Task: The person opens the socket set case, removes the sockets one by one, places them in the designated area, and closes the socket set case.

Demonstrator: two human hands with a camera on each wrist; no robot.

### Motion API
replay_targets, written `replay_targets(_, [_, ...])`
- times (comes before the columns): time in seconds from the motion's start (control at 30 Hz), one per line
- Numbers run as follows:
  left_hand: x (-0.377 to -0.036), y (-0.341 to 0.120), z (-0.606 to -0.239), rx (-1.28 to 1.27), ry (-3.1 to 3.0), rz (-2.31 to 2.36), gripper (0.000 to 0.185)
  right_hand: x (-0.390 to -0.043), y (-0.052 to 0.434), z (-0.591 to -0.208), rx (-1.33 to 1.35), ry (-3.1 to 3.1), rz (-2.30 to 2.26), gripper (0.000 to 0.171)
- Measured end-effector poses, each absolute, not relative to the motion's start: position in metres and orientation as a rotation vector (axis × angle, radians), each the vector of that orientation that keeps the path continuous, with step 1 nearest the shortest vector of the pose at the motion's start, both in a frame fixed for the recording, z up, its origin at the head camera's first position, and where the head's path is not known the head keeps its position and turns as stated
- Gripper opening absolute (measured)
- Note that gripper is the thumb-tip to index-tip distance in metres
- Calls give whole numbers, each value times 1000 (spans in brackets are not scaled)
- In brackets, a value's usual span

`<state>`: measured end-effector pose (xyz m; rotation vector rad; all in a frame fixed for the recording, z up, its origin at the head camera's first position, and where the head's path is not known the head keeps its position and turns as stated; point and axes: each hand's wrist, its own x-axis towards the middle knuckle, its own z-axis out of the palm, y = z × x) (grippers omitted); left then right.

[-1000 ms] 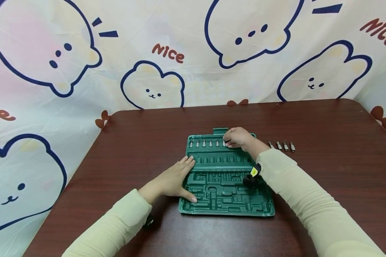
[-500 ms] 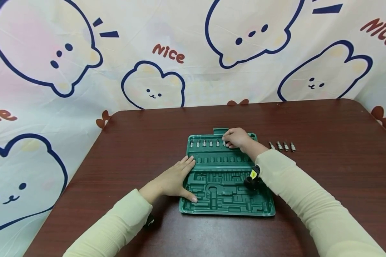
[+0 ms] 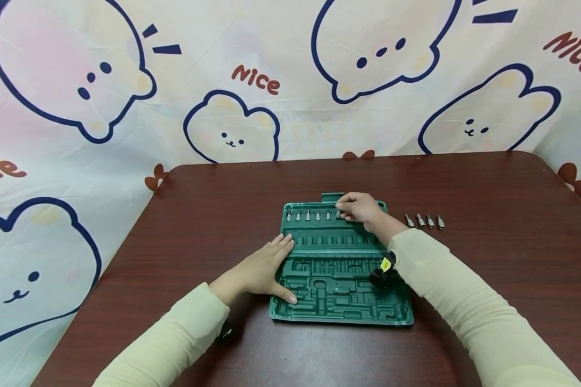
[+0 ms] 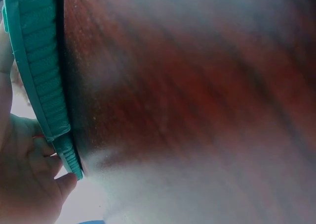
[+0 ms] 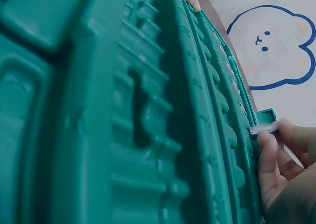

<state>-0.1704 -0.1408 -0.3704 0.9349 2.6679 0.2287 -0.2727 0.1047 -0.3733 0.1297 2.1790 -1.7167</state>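
My right hand (image 3: 360,208) pinches a metal bit (image 5: 261,129) at the far row of the green case (image 3: 339,319), seemingly parallel to five seated bits (image 3: 308,216) on its left. My left hand (image 3: 257,270), straight-fingered, rests farther off.

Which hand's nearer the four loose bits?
Right hand: it pinches a bit at the green case, left of the loose bits. Left hand: on the case's left edge, farther off.

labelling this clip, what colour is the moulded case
The moulded case is green; the head view shows it best.
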Motion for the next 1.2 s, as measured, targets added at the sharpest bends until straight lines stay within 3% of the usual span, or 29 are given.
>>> replay_targets(0.57, [-174, -141, -372, 942, 2678, 211, 116, -260, 119, -366, 39, 2096, -1852, 28])
replay_targets(1.2, [-170, -140, -371, 941, 2685, 178, 116, -237, 191, -360, 21, 2132, -1911, 37])
